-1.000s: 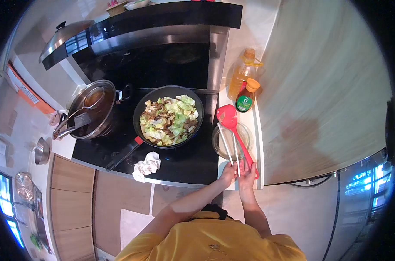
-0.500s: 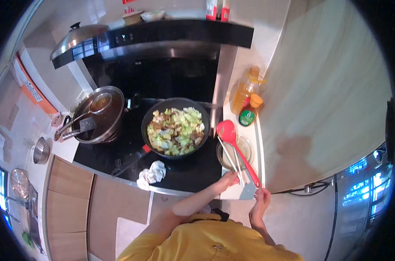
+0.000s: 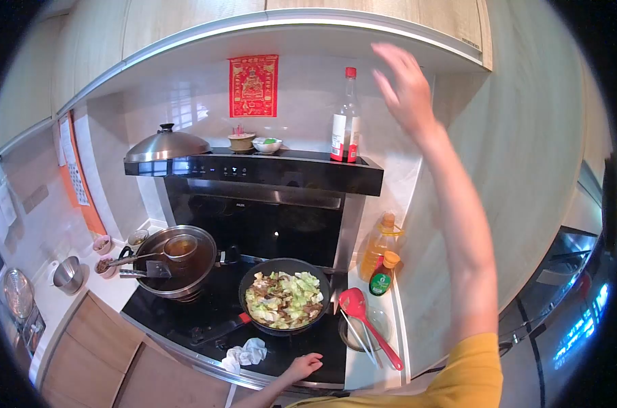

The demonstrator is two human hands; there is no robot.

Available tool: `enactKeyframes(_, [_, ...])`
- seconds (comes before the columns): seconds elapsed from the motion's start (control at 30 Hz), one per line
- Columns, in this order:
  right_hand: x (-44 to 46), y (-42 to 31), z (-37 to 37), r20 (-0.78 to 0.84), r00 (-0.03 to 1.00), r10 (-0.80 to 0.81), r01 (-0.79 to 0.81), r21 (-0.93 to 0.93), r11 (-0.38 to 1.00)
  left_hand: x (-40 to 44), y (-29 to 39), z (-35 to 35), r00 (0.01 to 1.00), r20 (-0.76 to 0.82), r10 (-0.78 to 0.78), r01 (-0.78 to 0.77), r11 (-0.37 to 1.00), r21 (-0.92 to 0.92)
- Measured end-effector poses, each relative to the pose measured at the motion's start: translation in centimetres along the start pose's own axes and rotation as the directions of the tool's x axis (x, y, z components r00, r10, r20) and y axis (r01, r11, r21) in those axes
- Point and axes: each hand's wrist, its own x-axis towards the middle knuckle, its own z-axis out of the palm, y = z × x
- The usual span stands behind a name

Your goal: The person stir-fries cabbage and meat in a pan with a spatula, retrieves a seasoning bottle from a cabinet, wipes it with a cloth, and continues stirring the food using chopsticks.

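Note:
My right hand (image 3: 407,92) is raised high, fingers stretched out and holding nothing, just right of a glass bottle (image 3: 346,126) with a red cap. That bottle stands upright on the black range hood (image 3: 288,167), apart from my fingers. Low at the cooktop's front edge, my left hand (image 3: 303,367) is loosely open with nothing visible in it. In front of it sits a frying pan (image 3: 243,299) of chopped cabbage and browned pieces (image 3: 284,299). A red ladle (image 3: 369,326) and white chopsticks (image 3: 363,338) rest across a glass bowl (image 3: 382,325) to the right.
An oil bottle (image 3: 378,246) and a green-labelled bottle (image 3: 383,275) stand right of the cooktop. On the left burner is a wok (image 3: 203,272) with a strainer and spatula across it. A crumpled white cloth (image 3: 246,353) lies by the pan handle. Overhead run cabinets (image 3: 193,24).
My right hand has left the red ladle's handle and swung up toward the hood. My left hand has moved left, away from the chopsticks. The view has tilted upward.

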Motion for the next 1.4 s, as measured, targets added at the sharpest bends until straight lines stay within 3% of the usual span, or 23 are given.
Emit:
enactKeyframes(0.03, [2.2, 2.0, 2.1, 0.052, 0.997, -0.051, 0.054, -0.053, 0.997, -0.7, 0.3, -0.8, 1.000, -0.010, -0.001, 0.001, 1.000, -0.004])
enactKeyframes(0.07, [4.1, 3.7, 4.0, 0.107, 0.989, -0.097, 0.109, -0.104, 0.989, -1.4, 0.3, -1.5, 0.999, -0.042, 0.014, -0.007, 0.985, 0.170])
enactKeyframes(0.13, [6.8, 4.8, 6.3, 0.334, 0.934, 0.124, -0.030, -0.273, 0.962, -1.9, -0.2, -2.5, 0.997, -0.060, -0.039, 0.062, 0.890, 0.451])
enactKeyframes(0.17, [7.5, 4.8, 7.1, 0.343, 0.931, 0.127, -0.033, -0.267, 0.963, -2.3, 0.3, -2.6, 0.987, -0.085, -0.136, 0.159, 0.790, 0.593])
enactKeyframes(0.23, [8.7, 4.3, 8.0, 0.429, 0.857, 0.286, -0.053, -0.479, 0.876, -3.7, 0.8, -2.4, 0.982, -0.127, -0.139, 0.185, 0.597, 0.781])
enactKeyframes(0.27, [9.4, 3.9, 8.2, 0.448, 0.820, 0.356, -0.093, -0.510, 0.855, -4.2, 0.1, -2.5, 0.992, -0.073, -0.108, 0.119, 0.524, 0.843])
enactKeyframes(0.3, [10.0, 3.7, 8.4, 0.464, 0.778, 0.423, -0.129, -0.541, 0.831, -4.4, 1.4, -2.9, 0.983, 0.016, -0.182, 0.069, 0.452, 0.890])
enactKeyframes(0.33, [10.0, 4.5, 8.5, 0.427, 0.814, 0.394, -0.196, -0.437, 0.878, -4.4, 1.0, -3.0, 0.986, 0.004, -0.165, 0.068, 0.431, 0.900])
enactKeyframes(0.43, [10.6, 5.2, 7.4, 0.426, 0.855, 0.295, -0.123, -0.386, 0.914, -3.6, 0.6, -3.6, 0.973, 0.041, -0.225, 0.068, 0.456, 0.888])
enactKeyframes(0.5, [10.7, 4.8, 4.5, 0.322, 0.932, 0.167, -0.098, -0.219, 0.971, -3.9, 0.4, -3.7, 0.968, 0.054, -0.244, 0.061, 0.443, 0.894])
enactKeyframes(0.57, [11.2, 1.3, -0.5, 0.268, 0.929, 0.255, -0.233, -0.110, 0.966, -4.3, 0.3, -3.9, 0.950, 0.098, -0.297, 0.047, 0.443, 0.895])
enactKeyframes(0.63, [11.1, 1.2, -4.0, 0.196, 0.950, 0.244, -0.289, 0.243, 0.926, -4.6, -0.1, -3.9, 0.960, 0.102, -0.262, 0.023, 0.436, 0.900])
enactKeyframes(0.7, [10.1, 2.6, -8.9, 0.069, 0.963, 0.259, -0.267, 0.134, 0.954, -4.5, -0.3, -4.1, 0.963, 0.116, -0.242, 0.006, 0.451, 0.893])
enactKeyframes(0.77, [9.6, 0.6, -11.5, -0.245, 0.945, 0.215, -0.228, -0.023, 0.973, -4.6, 0.5, -4.3, 0.963, 0.138, -0.231, -0.031, 0.416, 0.909])
enactKeyframes(0.83, [9.0, 2.7, -14.8, -0.389, 0.883, 0.262, -0.253, 0.074, 0.965, -4.7, 0.4, -4.6, 0.962, 0.163, -0.217, -0.049, 0.453, 0.890])
enactKeyframes(0.93, [9.0, 3.3, -20.2, -0.439, 0.876, 0.198, -0.258, -0.081, 0.963, -4.4, -0.2, -5.1, 0.963, 0.214, -0.162, -0.119, 0.456, 0.882])
enactKeyframes(1.0, [8.8, 4.0, -22.7, -0.469, 0.834, 0.291, -0.284, 0.088, 0.955, -3.7, 0.1, -5.5, 0.938, 0.278, -0.208, -0.154, 0.467, 0.871])
enactKeyframes(1.17, [7.0, 5.8, -23.4, -0.584, 0.744, 0.323, -0.299, 0.142, 0.944, -3.4, -0.9, -6.0, 0.940, 0.296, -0.169, -0.160, 0.550, 0.819])
enactKeyframes(1.23, [6.6, 5.6, -22.7, -0.611, 0.718, 0.334, -0.317, 0.140, 0.938, -4.5, 1.5, -7.0, 0.941, 0.274, -0.200, -0.111, 0.582, 0.806])
enactKeyframes(1.3, [6.4, 4.7, -20.4, -0.739, 0.578, 0.345, -0.238, 0.252, 0.938, -4.4, 1.1, -7.6, 0.917, 0.363, -0.165, -0.115, 0.761, 0.639])
enactKeyframes(1.33, [6.3, 4.2, -18.5, -0.741, 0.576, 0.344, -0.233, 0.255, 0.938, -5.0, 2.4, -8.1, 0.933, 0.341, -0.111, -0.148, 0.748, 0.647])
enactKeyframes(1.4, [5.4, 3.4, -13.9, -0.847, 0.508, 0.158, -0.110, 0.119, 0.987, -3.9, -0.8, -8.3, 0.956, 0.269, -0.116, -0.087, 0.765, 0.638])
